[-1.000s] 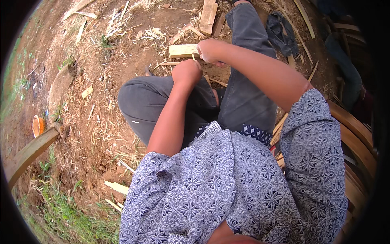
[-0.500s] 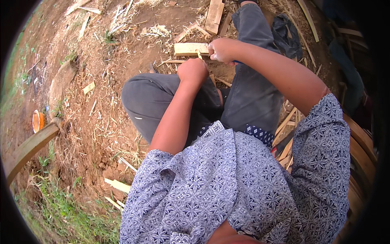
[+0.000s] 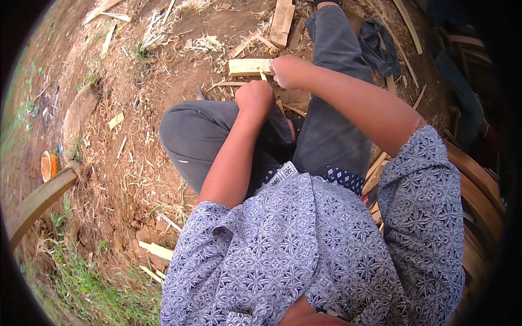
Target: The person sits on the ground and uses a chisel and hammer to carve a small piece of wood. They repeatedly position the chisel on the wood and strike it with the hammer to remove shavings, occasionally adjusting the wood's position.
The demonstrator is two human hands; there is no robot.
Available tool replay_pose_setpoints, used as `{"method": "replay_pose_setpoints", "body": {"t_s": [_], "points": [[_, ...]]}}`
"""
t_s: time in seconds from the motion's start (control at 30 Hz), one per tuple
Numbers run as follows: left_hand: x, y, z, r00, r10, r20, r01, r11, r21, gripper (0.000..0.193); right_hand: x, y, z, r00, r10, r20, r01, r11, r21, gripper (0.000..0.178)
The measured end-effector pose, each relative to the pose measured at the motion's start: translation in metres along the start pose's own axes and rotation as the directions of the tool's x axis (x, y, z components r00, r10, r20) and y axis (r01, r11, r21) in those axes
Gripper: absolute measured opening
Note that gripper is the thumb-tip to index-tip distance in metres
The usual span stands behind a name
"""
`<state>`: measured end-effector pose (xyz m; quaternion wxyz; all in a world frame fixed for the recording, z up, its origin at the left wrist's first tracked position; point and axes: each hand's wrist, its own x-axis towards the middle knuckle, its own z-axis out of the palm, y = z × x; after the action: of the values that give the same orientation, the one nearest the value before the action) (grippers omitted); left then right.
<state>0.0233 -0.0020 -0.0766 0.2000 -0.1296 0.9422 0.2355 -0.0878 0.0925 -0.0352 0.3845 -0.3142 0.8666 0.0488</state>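
My left hand (image 3: 254, 98) is closed in a fist beside my bent left knee, around a thin pale wood strip (image 3: 263, 76) whose tip sticks up past the knuckles. Just beyond it lies a pale wooden block (image 3: 247, 67) on the ground; the strip's tip reaches its near edge. Farther right, my right hand (image 3: 291, 72) is closed at the block's right end, close to the strip. What its fingers grip is hidden by the hand itself.
Wood offcuts (image 3: 283, 23) and shavings (image 3: 206, 42) litter the brown soil ahead. A dark plastic bag (image 3: 379, 48) lies right of my outstretched leg. At left are a curved wooden beam (image 3: 41, 204) and an orange object (image 3: 49, 165); more curved wood (image 3: 478, 201) stands at right.
My right hand has shifted slightly left and down, nearer the left hand, and its forearm has moved with it. The left hand stays nearly in place, still closed on the strip.
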Motion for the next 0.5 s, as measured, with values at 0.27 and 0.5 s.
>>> {"method": "replay_pose_setpoints", "body": {"t_s": [0.27, 0.5], "points": [[0.0, 0.0, -0.001, 0.999, -0.028, -0.024, 0.026, 0.997, -0.066, 0.035, 0.016, 0.009, 0.001, 0.992, 0.108, 0.06, -0.117, 0.976, 0.185, 0.019], [-0.001, -0.001, -0.002, 1.0, -0.006, -0.002, 0.006, 0.997, -0.078, 0.036, -0.023, 0.012, -0.026, 0.974, 0.013, 0.228, -0.093, 0.934, 0.346, 0.026]]}}
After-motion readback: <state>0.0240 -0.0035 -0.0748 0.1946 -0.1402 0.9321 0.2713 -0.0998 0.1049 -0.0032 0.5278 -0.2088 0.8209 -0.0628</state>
